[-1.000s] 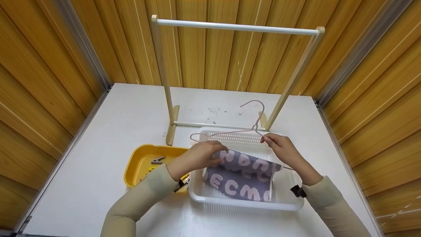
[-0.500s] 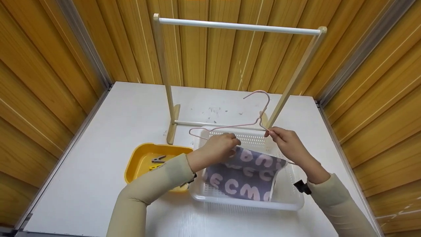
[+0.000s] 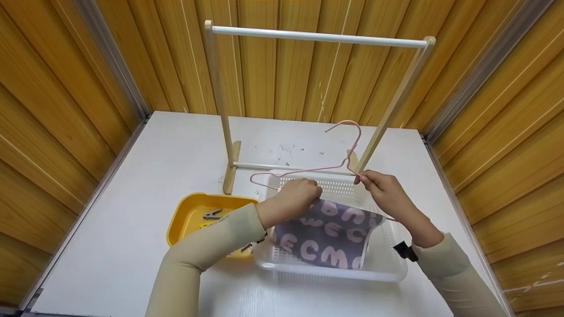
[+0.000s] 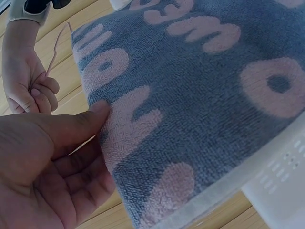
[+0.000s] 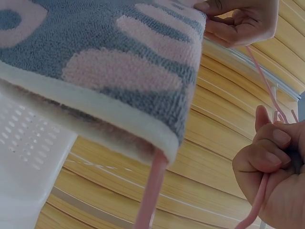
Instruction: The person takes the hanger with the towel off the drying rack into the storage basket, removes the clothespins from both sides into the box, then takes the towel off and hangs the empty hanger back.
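A grey-blue towel (image 3: 308,237) with pink letters lies folded over the lower bar of a pink wire hanger (image 5: 151,195), its lower part inside the white basket. My left hand (image 3: 294,198) pinches the towel's top fold between thumb and fingers, as the left wrist view shows. With thumb and curled fingers, my right hand (image 3: 385,193) grips the hanger's sloping arm just below the hook. The hook points up, free of the rack. In the right wrist view, the hanger's wire comes out of the fold at the towel's pale-trimmed edge.
Under the towel stands a perforated white basket (image 3: 330,274). Left of it, a yellow tray (image 3: 176,220) holds several clothespins (image 3: 213,214), partly behind my left forearm. A wooden rack with a white top rail (image 3: 317,35) rises behind the basket. Panelled walls (image 3: 506,145) enclose the table.
My left hand has shifted right along the towel's top fold. My right hand has moved slightly up and right, raising the hanger's hook. Little differs over the last half second.
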The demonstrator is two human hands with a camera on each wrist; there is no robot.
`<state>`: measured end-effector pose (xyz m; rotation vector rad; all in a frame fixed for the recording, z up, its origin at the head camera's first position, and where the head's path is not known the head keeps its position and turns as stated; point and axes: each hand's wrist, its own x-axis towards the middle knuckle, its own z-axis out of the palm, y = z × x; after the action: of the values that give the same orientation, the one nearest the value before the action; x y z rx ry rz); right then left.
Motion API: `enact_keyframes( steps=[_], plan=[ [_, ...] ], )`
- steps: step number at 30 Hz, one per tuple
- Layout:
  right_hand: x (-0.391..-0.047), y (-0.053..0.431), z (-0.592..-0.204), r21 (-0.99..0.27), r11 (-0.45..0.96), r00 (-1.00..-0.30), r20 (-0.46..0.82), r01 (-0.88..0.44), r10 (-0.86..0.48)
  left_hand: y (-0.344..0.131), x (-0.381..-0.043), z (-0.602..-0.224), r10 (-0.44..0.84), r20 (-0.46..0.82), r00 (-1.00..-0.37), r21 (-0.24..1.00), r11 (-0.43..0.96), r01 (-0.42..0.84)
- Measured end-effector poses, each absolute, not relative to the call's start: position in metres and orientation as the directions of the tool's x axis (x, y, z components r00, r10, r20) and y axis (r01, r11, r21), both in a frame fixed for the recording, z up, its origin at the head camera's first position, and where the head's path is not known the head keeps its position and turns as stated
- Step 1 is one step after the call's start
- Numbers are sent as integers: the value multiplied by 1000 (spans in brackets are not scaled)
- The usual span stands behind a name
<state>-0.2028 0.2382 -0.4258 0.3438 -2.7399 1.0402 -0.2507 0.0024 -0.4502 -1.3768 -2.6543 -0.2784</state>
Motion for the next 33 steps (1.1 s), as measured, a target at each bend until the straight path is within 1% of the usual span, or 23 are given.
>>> enact_keyframes(
  steps=[5,12,19,25,28,33],
  plan=[
    [-203,239,-427,-636,726,-961,241,-262,-135,3,-251,-450,799,217,-560,85,556,827],
    [-203,239,-431,-632,730,-960,250,-258,-123,4,-249,-446,787,228,-574,94,569,817],
    [-204,240,-433,-633,726,-956,265,-269,-123,1,-246,-439,765,227,-603,228,560,796],
    [-205,241,-435,-644,718,-957,268,-266,-114,-2,-245,-432,736,252,-629,328,547,771],
    [-205,243,-436,-652,715,-962,251,-253,-111,-6,-245,-430,729,286,-623,365,518,774],
    [-207,247,-438,-669,712,-973,209,-215,-97,-13,-246,-428,730,362,-580,386,450,806]
  ],
)
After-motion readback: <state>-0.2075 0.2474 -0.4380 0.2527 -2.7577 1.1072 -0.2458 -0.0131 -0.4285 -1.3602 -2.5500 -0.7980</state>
